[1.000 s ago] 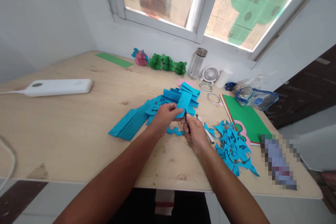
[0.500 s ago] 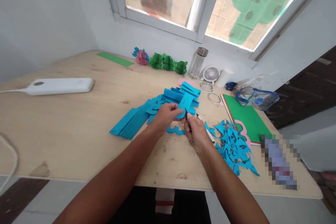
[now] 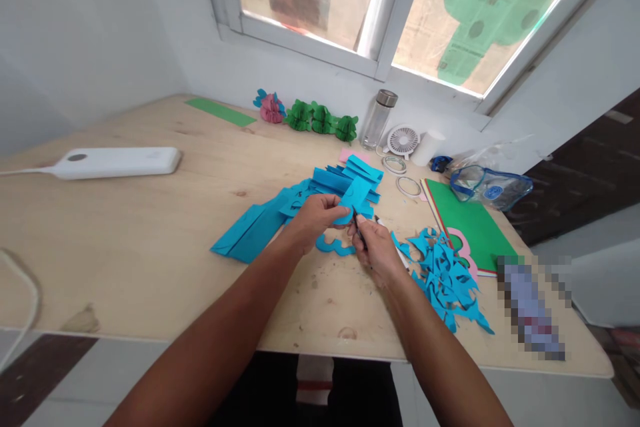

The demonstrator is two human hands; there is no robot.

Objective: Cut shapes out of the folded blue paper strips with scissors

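Left hand point(image 3: 315, 219): thumb and fingers are pinching the lower end of a blue paper strip point(image 3: 356, 191) at the centre of the frame.
Right hand point(image 3: 377, 245): fingers are curling around a dark tool point(image 3: 359, 225) and mostly hiding it; its tip is meeting the strip's right edge.
Strip's lie: it is slanting up and rightward from the left thumb, a curved line showing on its face.
Between the wrists: a wavy blue cutout point(image 3: 334, 247) is lying on the tabletop point(image 3: 325, 307).
Behind the hands: folded blue pieces point(image 3: 330, 180) are heaping up, partly covered by the strip.
Left of the hands: a larger folded blue sheet point(image 3: 250, 230) is resting at mid-frame.
Beside the right hand: a white marker point(image 3: 403, 260) is lying partly hidden.
Right of centre: blue scraps point(image 3: 445, 283) are crowding near the right forearm, touching a pink cutout point(image 3: 469, 260) by a green-topped paper stack point(image 3: 475, 217).
Upper right: a clear pouch point(image 3: 493, 187) is sitting beyond the stack.
Back edge: green paper ornaments point(image 3: 321, 119), a glass bottle point(image 3: 376, 127) and a small white fan point(image 3: 403, 141) are standing in a row.
Left: a white device point(image 3: 120, 162) is trailing its cable toward the frame's edge.
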